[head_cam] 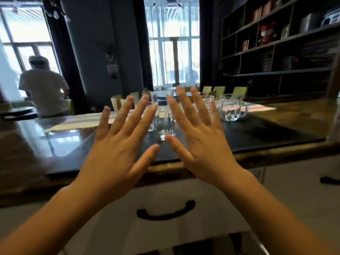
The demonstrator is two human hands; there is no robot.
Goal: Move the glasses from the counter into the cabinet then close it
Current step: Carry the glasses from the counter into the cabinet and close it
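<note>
Glasses [162, 124] stand on the counter [276, 133], just past your hands. Your left hand [117, 150] and right hand [204, 142] are spread wide open, holding nothing.

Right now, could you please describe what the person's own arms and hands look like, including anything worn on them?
Both forearms are bare as far as the frame shows: no sleeves, watch or bracelets. The left hand and right hand wear no gloves, and no rings are visible on the fingers. The fingernails are short and look unpainted, though the picture is slightly blurred.
</note>
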